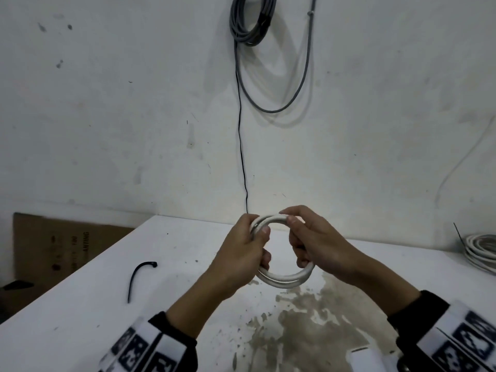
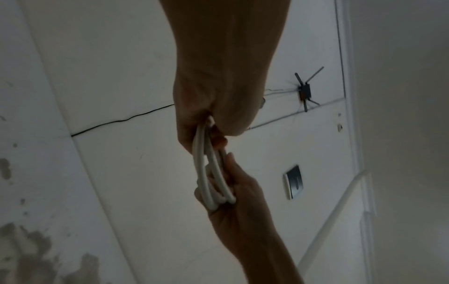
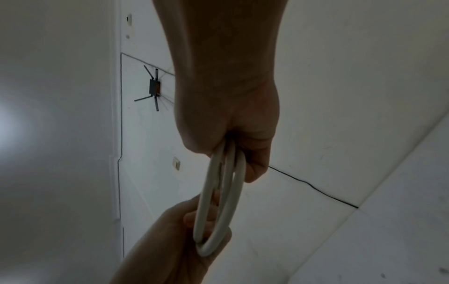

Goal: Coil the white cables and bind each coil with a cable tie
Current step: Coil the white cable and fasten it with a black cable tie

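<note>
- The white cable coil [image 1: 284, 277] is held upright above the surface [image 1: 166, 264] in the head view, gripped on its left side by the left hand [image 1: 241, 253] and on its right side by the right hand [image 1: 316, 242]; the fingers of both are curled round the bundled turns.
- A black cable tie [image 1: 135, 277] is seen lying loose on the surface to the left, well apart from the coil and not yet applied. A second white coil [image 1: 480, 251] lies at the far right edge. The near middle of the surface is stained but open, so room for setting the coil down is judged ample.
- In the left wrist view the coil [image 2: 206, 173] is seen edge-on, its turns splayed slightly between the left hand [image 2: 206, 107] above and the right hand [image 2: 243, 207] below.
- In the right wrist view the same splay is shown in the coil [image 3: 218, 201], held between the right hand [image 3: 230, 124] and the left hand [image 3: 170, 240].
- The likely risk is judged to be the turns springing apart if one hand is released to fetch the tie, since stiff cable is held only by grip.
- The tie lies near the left edge and could be knocked off by a hasty reach.
</note>
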A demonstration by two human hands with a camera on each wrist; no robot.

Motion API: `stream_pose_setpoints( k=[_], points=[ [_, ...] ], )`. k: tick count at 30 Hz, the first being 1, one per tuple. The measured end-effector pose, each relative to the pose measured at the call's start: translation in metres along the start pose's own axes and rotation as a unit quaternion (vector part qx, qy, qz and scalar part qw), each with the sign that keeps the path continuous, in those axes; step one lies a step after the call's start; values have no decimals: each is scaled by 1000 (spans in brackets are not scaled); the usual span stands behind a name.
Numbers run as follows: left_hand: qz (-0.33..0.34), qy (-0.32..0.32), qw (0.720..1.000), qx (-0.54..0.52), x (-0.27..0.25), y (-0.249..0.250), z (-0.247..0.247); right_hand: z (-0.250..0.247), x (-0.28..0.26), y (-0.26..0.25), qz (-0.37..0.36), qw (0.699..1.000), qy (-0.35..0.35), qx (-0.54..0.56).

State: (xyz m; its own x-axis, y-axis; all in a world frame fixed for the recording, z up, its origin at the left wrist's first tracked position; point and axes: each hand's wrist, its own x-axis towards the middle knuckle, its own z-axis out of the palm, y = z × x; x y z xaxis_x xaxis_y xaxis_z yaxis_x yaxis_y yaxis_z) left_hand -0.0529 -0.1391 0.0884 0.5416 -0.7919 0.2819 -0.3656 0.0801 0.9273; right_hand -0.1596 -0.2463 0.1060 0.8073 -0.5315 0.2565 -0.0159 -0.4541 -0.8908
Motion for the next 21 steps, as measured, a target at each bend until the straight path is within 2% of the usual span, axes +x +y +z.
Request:
stream_pose_setpoints(
  k=[2,4,6,8,9,11,13,17,19,21],
  points=[
    [22,79,993,84,2,-7,6,6,-2,2,-22,998,-16,-64],
    [37,125,980,149,6,-11,8,12,-3,6,-41,990,-27,-135],
    [76,153,971,170,5,-14,7,15,-3,12,-65,977,2,-203],
    [111,148,970,156,4,-16,5,18,-3,16,-98,965,60,-237],
    [113,130,979,111,4,-16,4,19,-2,16,-112,962,87,-232],
    [64,55,994,-73,2,-12,0,20,-2,17,-132,964,121,-198],
    [13,-11,974,-228,0,-9,-4,20,-2,18,-143,964,143,-175],
    [-77,-66,943,-316,-2,-8,-9,22,1,20,-148,961,151,-177],
    [-120,-99,904,-398,-2,-8,-13,22,0,20,-147,963,139,-180],
    [-118,-125,874,-454,-3,-7,-16,23,-1,19,-132,968,127,-170]
  ],
)
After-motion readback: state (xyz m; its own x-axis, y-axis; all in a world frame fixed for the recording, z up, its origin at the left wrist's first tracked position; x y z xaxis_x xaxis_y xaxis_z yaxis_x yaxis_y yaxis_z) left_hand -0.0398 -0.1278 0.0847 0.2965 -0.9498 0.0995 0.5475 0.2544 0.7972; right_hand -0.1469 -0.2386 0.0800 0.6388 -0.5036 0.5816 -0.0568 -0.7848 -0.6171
